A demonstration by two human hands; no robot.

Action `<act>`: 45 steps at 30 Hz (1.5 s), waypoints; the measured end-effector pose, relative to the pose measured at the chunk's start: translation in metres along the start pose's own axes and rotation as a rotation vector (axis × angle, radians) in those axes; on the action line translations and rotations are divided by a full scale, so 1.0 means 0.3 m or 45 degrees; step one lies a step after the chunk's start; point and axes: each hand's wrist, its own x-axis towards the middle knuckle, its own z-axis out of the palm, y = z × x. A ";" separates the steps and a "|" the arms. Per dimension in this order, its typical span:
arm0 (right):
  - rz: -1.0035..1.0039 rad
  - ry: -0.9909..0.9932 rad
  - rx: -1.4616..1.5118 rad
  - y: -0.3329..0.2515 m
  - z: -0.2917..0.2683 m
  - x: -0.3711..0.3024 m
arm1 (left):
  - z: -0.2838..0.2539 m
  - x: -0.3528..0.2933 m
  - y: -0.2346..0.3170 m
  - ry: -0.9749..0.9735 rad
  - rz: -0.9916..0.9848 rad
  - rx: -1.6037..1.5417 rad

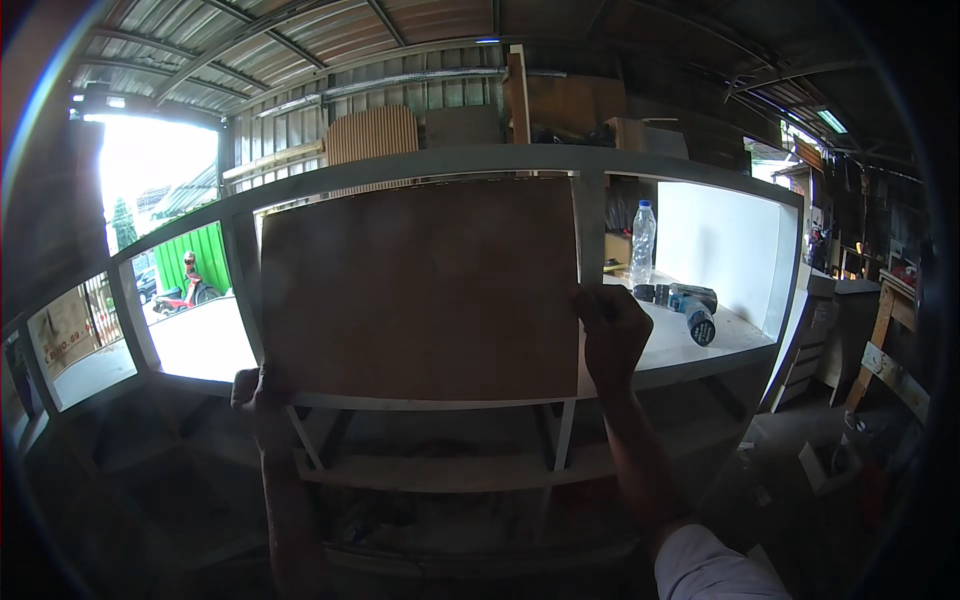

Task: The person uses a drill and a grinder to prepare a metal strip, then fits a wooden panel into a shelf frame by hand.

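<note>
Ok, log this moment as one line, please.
left hand: grips brown panel lower left corner | right hand: grips its right edge | panel: upright against grey shelf frame | drill, bottle: right compartment

Brown panel (420, 290) hides the middle compartment of the cabinet frame (590, 160). Left hand (262, 400) fingers behind panel's near-left corner. Right forearm cut off at lower edge. Far-right clutter too dark.

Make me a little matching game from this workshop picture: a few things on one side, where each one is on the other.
Things:
1. brown board
2. plastic bottle
3. left hand
4. right hand

Places:
A. at the board's right edge
B. standing in the right compartment
C. at the board's lower left corner
D. covering the middle opening of the shelf frame

Pairs: 1-D, 2-B, 3-C, 4-A
</note>
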 end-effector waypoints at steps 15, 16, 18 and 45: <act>-0.152 -0.169 -0.247 -0.020 -0.048 -0.062 | -0.051 -0.059 0.009 -0.214 -0.171 0.064; -0.158 -0.175 -0.241 -0.016 -0.049 -0.066 | -0.055 -0.063 0.011 -0.205 -0.167 0.063; -0.169 -0.153 -0.257 -0.008 -0.052 -0.079 | -0.058 -0.073 0.017 -0.228 -0.135 0.101; -0.102 -0.097 -0.310 -0.024 -0.041 -0.096 | -0.055 -0.026 -0.005 -0.160 -0.159 -0.041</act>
